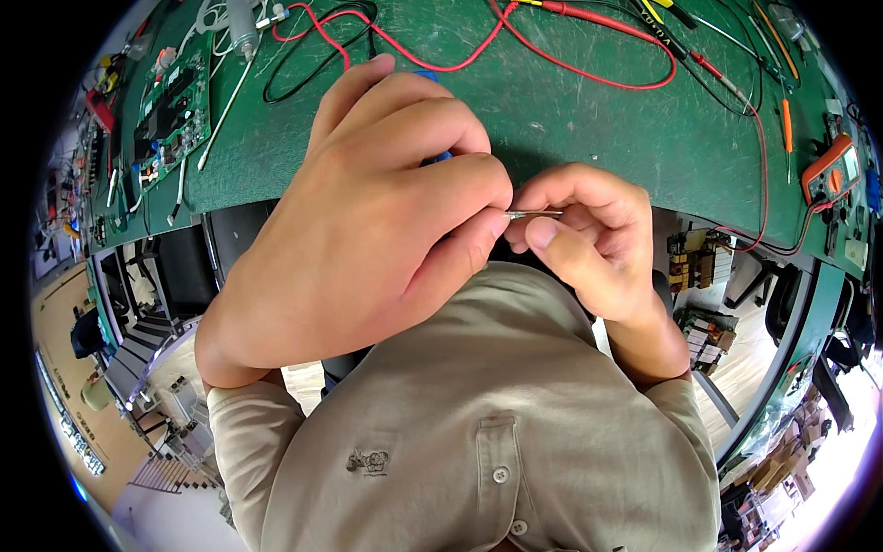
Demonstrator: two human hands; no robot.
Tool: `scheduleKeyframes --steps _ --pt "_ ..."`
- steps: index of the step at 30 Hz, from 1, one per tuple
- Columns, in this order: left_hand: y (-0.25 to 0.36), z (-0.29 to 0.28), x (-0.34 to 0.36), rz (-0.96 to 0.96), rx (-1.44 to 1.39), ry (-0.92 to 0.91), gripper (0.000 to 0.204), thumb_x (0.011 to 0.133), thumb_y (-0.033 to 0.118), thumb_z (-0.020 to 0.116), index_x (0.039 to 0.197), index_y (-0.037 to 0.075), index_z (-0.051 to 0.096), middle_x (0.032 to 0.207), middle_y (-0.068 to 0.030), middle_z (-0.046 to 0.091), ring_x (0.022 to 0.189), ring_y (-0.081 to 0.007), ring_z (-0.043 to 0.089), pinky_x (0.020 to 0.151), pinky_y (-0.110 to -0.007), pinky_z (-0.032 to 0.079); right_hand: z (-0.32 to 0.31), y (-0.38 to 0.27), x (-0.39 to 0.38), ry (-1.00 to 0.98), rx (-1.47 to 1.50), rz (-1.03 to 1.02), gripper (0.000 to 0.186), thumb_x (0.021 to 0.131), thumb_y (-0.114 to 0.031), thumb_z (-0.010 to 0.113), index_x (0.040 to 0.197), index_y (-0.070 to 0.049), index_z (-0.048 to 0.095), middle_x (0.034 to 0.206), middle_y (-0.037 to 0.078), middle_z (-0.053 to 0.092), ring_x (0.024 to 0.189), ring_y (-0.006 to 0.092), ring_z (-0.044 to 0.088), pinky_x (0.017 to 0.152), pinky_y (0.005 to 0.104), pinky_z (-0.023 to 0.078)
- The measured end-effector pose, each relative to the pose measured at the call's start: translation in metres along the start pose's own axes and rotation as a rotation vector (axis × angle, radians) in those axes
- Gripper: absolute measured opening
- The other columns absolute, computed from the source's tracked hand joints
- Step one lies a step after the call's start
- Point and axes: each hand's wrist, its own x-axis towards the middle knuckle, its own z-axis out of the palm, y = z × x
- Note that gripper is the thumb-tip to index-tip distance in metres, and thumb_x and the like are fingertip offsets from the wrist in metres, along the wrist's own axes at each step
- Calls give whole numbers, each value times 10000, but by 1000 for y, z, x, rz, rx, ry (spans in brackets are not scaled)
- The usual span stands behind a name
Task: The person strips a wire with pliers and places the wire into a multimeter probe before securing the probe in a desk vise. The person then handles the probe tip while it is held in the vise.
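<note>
My left hand (395, 175) is closed in front of my chest, its thumb and forefinger pinching a thin metal piece (535, 213). Bits of a blue thing (426, 75) show behind its fingers; I cannot tell whether it belongs to the metal piece. My right hand (598, 225) meets it from the other side, fingers curled and thumb bent in around the free end of the metal. What my right fingertips hold, if anything, is too small to make out. Both hands are above the near edge of the green bench mat (368, 120).
At the left lies a green circuit board (175, 120) beside white cables. Red test leads (451, 66) loop across the back toward a red probe (598, 20). An orange multimeter (831, 170) and an orange-handled screwdriver (787, 124) lie at the right. Circuit modules (699, 262) sit below the bench.
</note>
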Motion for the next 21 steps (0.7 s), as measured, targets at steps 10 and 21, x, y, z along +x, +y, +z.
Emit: scheduleKeyframes --steps 10,21 --pt "0 8 3 -46 -49 -10 105 705 63 693 770 81 613 821 -41 576 878 -256 555 1015 -481 344 3 5 1 40 -96 -14 36 850 -18 639 840 17 636 726 6 625 661 36 529 578 210 439" --pt "-3 -9 0 -32 -110 76 118 723 98 704 825 75 649 853 -54 600 914 -273 552 1022 -464 324 -15 -17 7 57 -167 -97 114 881 -65 640 952 23 622 810 32 628 756 71 572 665 221 458"
